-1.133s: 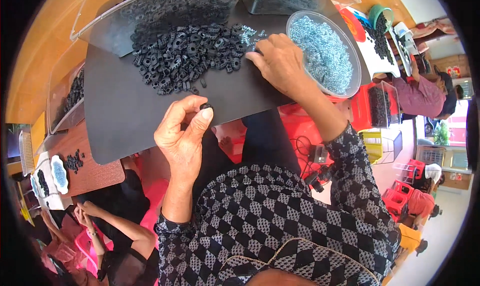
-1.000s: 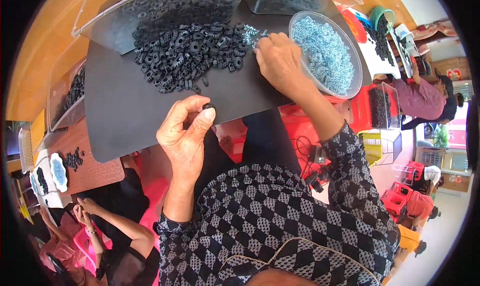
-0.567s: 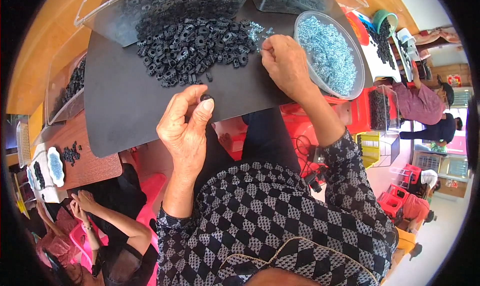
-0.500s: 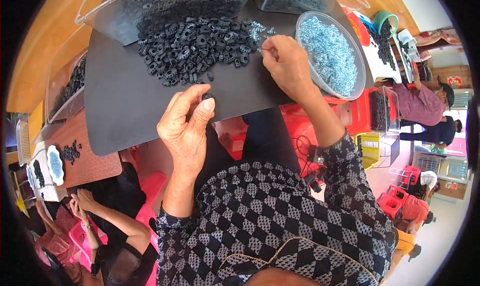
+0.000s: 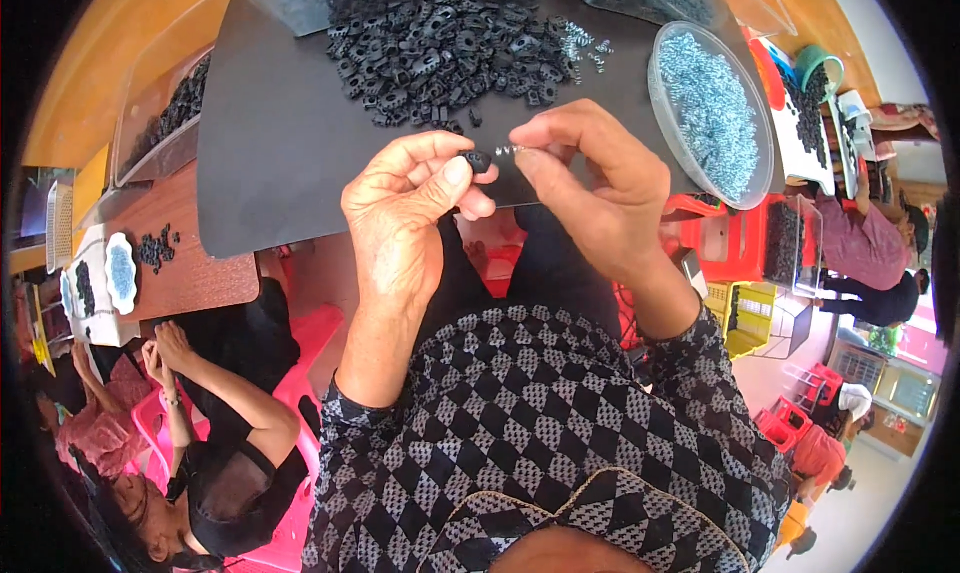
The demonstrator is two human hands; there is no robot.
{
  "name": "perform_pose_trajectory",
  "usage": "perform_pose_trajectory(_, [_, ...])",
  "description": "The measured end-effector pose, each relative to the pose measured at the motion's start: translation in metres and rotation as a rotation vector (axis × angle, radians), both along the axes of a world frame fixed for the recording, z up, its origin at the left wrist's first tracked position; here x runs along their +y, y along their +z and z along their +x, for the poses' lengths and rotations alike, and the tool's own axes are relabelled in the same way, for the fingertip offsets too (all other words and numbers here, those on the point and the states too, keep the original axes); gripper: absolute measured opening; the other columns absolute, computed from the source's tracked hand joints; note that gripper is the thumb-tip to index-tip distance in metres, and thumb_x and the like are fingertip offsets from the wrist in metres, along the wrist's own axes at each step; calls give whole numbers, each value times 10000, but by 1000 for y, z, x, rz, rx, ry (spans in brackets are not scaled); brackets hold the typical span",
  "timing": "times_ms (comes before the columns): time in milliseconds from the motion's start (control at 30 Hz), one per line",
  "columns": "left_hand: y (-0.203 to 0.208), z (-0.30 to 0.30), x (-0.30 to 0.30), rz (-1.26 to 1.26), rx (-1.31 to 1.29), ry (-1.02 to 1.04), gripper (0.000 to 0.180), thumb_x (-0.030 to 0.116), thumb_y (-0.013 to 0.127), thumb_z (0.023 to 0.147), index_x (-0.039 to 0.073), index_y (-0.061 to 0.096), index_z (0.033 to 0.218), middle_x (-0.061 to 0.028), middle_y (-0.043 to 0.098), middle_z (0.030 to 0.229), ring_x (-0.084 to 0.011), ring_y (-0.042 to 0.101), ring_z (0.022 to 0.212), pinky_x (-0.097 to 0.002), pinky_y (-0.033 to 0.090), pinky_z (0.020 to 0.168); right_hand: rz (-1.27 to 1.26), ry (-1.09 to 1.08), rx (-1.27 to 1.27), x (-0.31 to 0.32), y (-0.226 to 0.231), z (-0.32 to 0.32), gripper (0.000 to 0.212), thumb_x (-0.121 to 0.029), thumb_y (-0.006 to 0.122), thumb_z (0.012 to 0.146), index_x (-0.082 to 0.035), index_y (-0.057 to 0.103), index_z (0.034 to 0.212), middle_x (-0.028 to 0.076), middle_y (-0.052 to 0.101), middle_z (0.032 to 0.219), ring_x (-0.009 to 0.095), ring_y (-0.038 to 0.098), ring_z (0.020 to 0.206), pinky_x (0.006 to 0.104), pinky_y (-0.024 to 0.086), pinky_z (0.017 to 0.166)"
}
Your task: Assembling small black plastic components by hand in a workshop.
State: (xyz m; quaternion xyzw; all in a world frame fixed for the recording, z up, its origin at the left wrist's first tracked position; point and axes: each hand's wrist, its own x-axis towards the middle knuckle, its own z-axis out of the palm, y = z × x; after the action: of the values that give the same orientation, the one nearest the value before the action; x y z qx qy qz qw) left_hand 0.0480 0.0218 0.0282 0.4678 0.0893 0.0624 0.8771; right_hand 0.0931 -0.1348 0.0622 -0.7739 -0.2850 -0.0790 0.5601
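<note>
L fingers point(image 5: 456, 172) pinch blk part point(image 5: 480, 161), R fingers point(image 5: 550, 131) grip sml spring point(image 5: 503, 150) just beside.

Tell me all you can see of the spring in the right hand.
The spring is a tiny silvery coil, metal by its look. The right hand pinches one end between thumb and forefinger; the free end points left, toward the black piece in the left hand. I cannot tell whether they touch.
</note>
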Motion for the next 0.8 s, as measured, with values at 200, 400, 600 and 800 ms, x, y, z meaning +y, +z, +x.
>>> perform_pose_trajectory(200, [6, -3, -3, -70, -9, 30, 143, -12, 635, 819, -52, 609, 954, -146, 664, 830, -165, 632, 619, -236, 504, 606, -46, 16, -154, 6, -5, -5, 179, 93, 624, 735, 17, 643, 896, 72, 611, 859, 99, 544, 702, 218, 429, 590])
perform_pose_trajectory(400, [2, -4, -3, 21, -67, 66, 173, 1, 641, 823, -43, 621, 989, -117, 653, 877, -143, 616, 664, -232, 509, 637, -81, 11, -186, 9, -8, -9, 189, 100, 621, 721, 5, 643, 883, 81, 608, 835, 120, 554, 682, 221, 432, 570])
perform_pose_trajectory(600, [-2, -5, -4, 22, -116, 41, 210, 15, 652, 821, -38, 623, 1022, -108, 655, 893, -134, 612, 716, -233, 510, 665, -57, -7, -233, 15, -15, -12, 179, 67, 637, 677, -21, 616, 831, 92, 602, 751, 251, 571, 672, 325, 450, 576])
perform_pose_trajectory(800, [-4, -9, -5, 88, -84, 90, 212, -47, 663, 788, -39, 629, 997, -96, 652, 892, -115, 598, 734, -225, 496, 681, -54, 4, -122, 0, -10, -8, 154, 91, 621, 727, 11, 647, 856, 79, 611, 825, 105, 548, 669, 220, 434, 561])
